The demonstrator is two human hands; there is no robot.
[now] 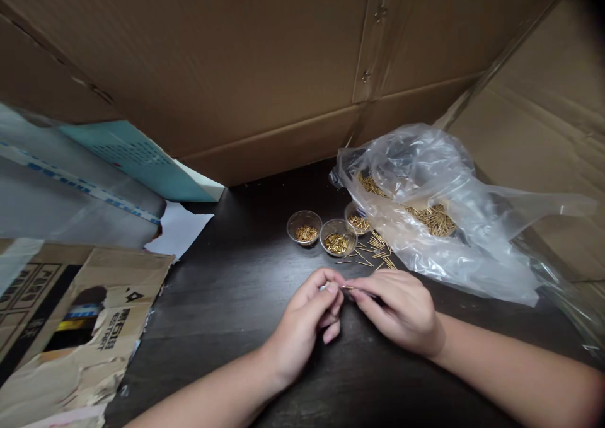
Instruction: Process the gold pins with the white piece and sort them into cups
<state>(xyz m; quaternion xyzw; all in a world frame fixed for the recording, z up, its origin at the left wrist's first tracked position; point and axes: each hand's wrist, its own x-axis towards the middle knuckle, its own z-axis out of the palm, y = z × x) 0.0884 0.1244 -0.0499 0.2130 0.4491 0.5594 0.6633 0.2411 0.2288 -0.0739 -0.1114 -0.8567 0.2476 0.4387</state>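
A thin brass-coloured pin (pixel 348 287) shows between the fingertips of both hands, above the dark table. My left hand (pixel 307 314) is closed, thumb and forefinger pinched at the pin's left end. From the other side my right hand (pixel 401 305) pinches its right end, the other fingers curled. Just beyond the hands lie loose brass-coloured pins (pixel 378 248). Behind them stand three small clear cups with small brass pieces: a left cup (pixel 289 227), a middle cup (pixel 322 239) and a right cup (pixel 350 212) partly under plastic.
A crumpled clear plastic bag (pixel 491 245) holding many brass pins spreads at the right. Tall cardboard (pixel 259 69) walls off the back and right. At the left are a torn carton (pixel 142 289), a light-blue box (pixel 137 157) and white paper (pixel 177 229) on the dark tabletop (pixel 227 327).
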